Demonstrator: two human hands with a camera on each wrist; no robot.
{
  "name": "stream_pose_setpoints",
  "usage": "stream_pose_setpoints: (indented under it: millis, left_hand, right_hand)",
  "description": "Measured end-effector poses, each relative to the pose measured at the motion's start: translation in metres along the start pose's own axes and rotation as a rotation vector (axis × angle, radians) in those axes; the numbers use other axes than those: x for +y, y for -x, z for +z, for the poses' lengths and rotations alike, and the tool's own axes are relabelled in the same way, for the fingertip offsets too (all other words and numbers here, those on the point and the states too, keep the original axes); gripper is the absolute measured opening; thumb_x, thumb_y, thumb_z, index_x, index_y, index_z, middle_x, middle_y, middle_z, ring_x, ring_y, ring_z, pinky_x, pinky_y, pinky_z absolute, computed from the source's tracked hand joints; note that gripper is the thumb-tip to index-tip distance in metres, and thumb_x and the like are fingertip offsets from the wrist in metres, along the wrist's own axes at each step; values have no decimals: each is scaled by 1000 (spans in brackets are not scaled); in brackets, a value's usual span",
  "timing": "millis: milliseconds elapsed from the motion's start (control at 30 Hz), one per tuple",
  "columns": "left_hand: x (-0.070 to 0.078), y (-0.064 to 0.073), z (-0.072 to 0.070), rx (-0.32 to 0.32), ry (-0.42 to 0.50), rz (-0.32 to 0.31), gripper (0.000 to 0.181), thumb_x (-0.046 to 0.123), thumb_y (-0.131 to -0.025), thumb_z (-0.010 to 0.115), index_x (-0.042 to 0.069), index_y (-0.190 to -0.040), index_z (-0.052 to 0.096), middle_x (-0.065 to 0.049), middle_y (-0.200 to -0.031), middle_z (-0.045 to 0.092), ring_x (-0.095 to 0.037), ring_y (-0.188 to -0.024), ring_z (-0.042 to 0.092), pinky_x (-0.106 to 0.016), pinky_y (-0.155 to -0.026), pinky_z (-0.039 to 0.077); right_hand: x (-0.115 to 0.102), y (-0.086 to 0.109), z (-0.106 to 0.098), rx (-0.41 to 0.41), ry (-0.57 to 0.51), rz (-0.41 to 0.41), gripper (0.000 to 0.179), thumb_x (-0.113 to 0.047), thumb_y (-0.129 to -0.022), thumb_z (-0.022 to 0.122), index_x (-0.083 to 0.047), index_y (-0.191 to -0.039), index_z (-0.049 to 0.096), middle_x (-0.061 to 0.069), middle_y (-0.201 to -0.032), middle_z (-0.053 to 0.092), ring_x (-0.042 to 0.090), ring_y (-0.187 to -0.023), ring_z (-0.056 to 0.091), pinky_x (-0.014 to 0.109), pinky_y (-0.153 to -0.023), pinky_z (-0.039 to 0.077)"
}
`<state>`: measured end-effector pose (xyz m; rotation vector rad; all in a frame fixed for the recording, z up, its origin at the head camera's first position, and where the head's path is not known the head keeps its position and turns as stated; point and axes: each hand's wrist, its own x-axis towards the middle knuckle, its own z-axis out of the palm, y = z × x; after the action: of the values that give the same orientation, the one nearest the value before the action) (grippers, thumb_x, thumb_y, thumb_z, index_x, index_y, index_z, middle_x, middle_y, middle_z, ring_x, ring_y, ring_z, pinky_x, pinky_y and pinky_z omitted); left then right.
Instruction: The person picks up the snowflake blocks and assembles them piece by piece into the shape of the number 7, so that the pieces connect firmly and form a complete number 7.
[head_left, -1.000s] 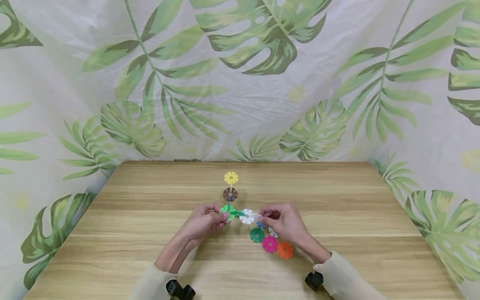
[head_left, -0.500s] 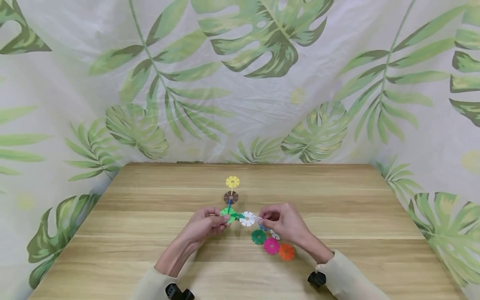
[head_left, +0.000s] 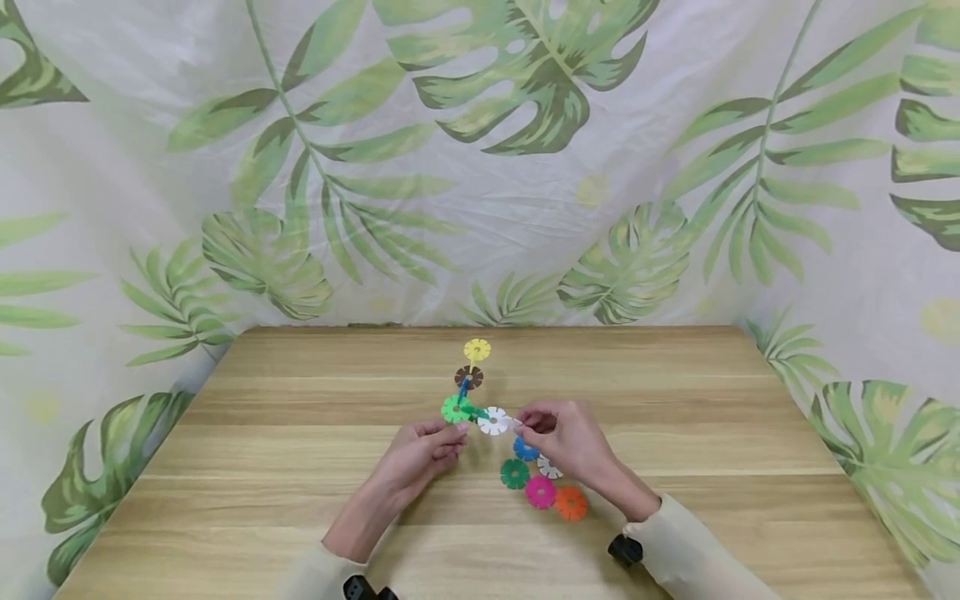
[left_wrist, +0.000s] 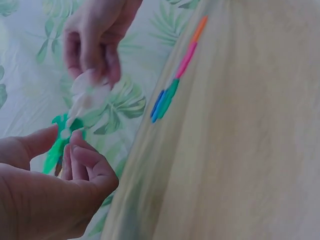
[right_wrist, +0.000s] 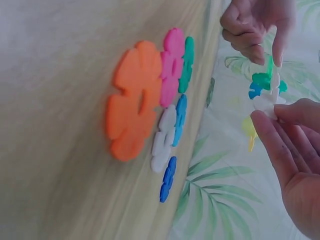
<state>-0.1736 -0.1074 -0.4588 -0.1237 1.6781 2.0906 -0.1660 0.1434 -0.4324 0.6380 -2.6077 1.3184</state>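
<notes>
A chain of interlocking notched plastic discs is held up between both hands over the table. It runs from a yellow disc (head_left: pixel 477 349) through a brown disc (head_left: pixel 468 378), a blue one, a light green disc (head_left: pixel 455 409) and a dark green disc (head_left: pixel 476 412) to a white disc (head_left: pixel 493 421). My left hand (head_left: pixel 423 457) pinches the chain at the green discs, thumb and fingertips on either side in the left wrist view. My right hand (head_left: pixel 567 442) pinches another white disc (head_left: pixel 515 423), seen edge-on, at the chain's right end.
Loose discs lie on the wooden table (head_left: pixel 300 467) below my right hand: blue (head_left: pixel 526 448), white (head_left: pixel 550 467), dark green (head_left: pixel 514 473), pink (head_left: pixel 541 492) and orange (head_left: pixel 572 503). A darker blue disc (right_wrist: pixel 168 179) shows in the right wrist view. A leaf-patterned cloth (head_left: pixel 480 208) hangs behind.
The chain has tilted and its yellow end has swung slightly right and away. My left thumb, earlier over the light green disc, is now at its lower edge. Loose discs stay put.
</notes>
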Motion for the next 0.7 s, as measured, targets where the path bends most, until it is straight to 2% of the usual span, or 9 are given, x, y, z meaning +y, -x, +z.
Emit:
stream_pose_setpoints:
  millis: [133, 267, 400, 467, 567, 700]
  left_hand:
    - [-5, 0, 11, -13, 12, 4, 45, 17, -99, 73, -13, -131, 62, -3, -101, 77, -8, -91, 70, -20, -82, 59]
    - [-7, -1, 21, 40, 72, 20, 35, 15, -97, 75, -7, -124, 69, -4, -100, 79, -8, -89, 71, -19, -79, 59]
    - [-8, -2, 28, 101, 108, 33, 27, 13, -98, 74, -4, -118, 73, -2, -92, 78, -8, -84, 71, -18, -75, 58]
    - [-7, -2, 29, 127, 105, 44, 27, 12, -98, 73, -5, -119, 74, -2, -90, 77, -9, -84, 70, -19, -75, 58]
    - [-8, -2, 28, 169, 83, 55, 28, 10, -97, 74, -6, -119, 73, -3, -89, 76, -10, -83, 69, -21, -74, 58]
    - [-8, -1, 23, 211, 58, 48, 28, 11, -96, 75, -5, -119, 74, -4, -91, 77, -11, -83, 70, -23, -76, 58]
  right_hand:
    - [-2, -5, 2, 32, 10, -24, 7, -6, -89, 82, -3, -94, 80, 6, -84, 80, 10, -72, 75, 16, -68, 61]
    - [-5, -7, 4, 50, -6, -40, 7, -1, -87, 83, -4, -92, 80, 7, -83, 80, 12, -72, 76, 17, -69, 61]
    - [-9, -8, 6, 42, -18, -44, 8, 2, -86, 81, -4, -92, 80, 7, -83, 80, 11, -72, 75, 15, -68, 61]
    - [-10, -9, 7, 9, -13, -48, 6, 0, -88, 81, -3, -93, 80, 7, -84, 80, 9, -72, 75, 14, -68, 60]
    - [-9, -13, 5, -87, -11, -37, 5, -8, -90, 82, -6, -94, 79, 5, -85, 80, 6, -73, 73, 15, -69, 59]
    - [2, -21, -6, -217, -9, 27, 18, -27, -92, 83, -12, -99, 78, 0, -90, 79, 4, -78, 70, 19, -74, 60]
